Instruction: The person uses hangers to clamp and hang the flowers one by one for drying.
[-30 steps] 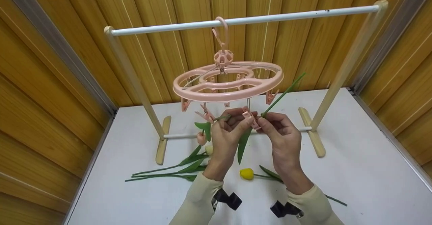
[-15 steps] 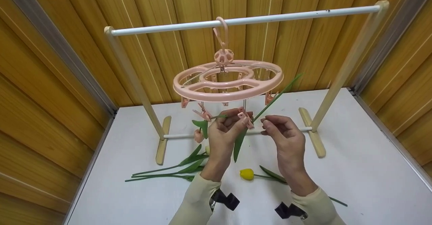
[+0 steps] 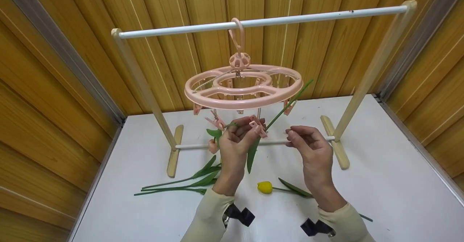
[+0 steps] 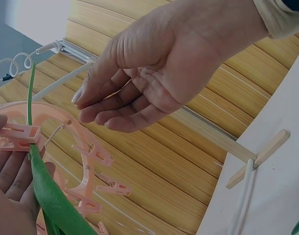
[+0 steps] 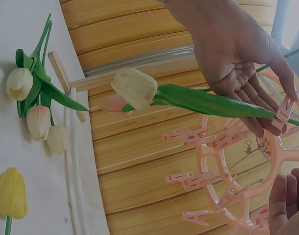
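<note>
My left hand (image 3: 233, 155) pinches a pink clothespin (image 3: 258, 126) that hangs on a cord under the pink round clip hanger (image 3: 241, 102). Caught in that clothespin is the stem of a white tulip (image 5: 135, 88), flower end down, its green stem (image 3: 281, 115) slanting up to the right past the ring. My right hand (image 3: 313, 153) hovers a short way to the right, fingers loosely bent with nothing between them. To the left, a pink tulip (image 3: 213, 146) hangs from another clothespin (image 3: 217, 123), partly hidden behind my left hand.
The hanger hooks onto the white bar (image 3: 319, 16) of a wooden-legged rack. Several tulips with green stems (image 3: 170, 188) lie on the white table at left; a yellow tulip (image 3: 265, 187) lies in front. More clothespins (image 5: 196, 180) dangle from the ring. Wood-look panels (image 3: 210, 2) stand behind.
My right hand has let go of the tulip stem and drawn away to the right. The left hand, still on the clothespin, has shifted slightly left, and the tulip with it.
</note>
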A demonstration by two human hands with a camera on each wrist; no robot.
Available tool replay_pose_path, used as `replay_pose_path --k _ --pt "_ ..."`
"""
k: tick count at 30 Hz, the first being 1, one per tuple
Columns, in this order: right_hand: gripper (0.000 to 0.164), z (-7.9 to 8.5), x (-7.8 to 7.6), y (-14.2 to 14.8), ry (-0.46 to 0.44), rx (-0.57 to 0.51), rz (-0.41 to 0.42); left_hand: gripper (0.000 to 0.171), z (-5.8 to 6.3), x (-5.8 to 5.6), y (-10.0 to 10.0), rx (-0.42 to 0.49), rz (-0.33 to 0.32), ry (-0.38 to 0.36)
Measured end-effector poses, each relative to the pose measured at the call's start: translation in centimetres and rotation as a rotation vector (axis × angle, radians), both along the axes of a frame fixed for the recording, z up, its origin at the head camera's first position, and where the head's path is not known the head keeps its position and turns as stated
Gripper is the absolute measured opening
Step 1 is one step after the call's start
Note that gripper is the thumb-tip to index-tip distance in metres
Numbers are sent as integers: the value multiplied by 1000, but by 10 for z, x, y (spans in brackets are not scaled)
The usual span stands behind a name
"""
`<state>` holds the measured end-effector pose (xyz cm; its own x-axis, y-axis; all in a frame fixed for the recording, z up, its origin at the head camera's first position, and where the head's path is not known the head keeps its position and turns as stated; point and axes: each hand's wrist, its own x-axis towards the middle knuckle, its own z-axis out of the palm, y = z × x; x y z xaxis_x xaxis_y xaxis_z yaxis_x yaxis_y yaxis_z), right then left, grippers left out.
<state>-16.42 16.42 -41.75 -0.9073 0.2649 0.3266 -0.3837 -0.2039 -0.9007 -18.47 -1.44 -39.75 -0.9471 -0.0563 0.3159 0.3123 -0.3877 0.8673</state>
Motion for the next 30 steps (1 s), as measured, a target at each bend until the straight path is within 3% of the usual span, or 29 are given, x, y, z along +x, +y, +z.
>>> replay_pose_path --k 11,21,30 --pt "23 -12 1 19 -62 41 -28 36 -6 -1 -4 -45 44 33" --pt "22 -19 -1 27 -72 65 -36 36 -7 -1 -6 -22 18 51" --pt "24 -29 -1 38 -114 89 -42 38 -12 -2 -9 -63 78 39"
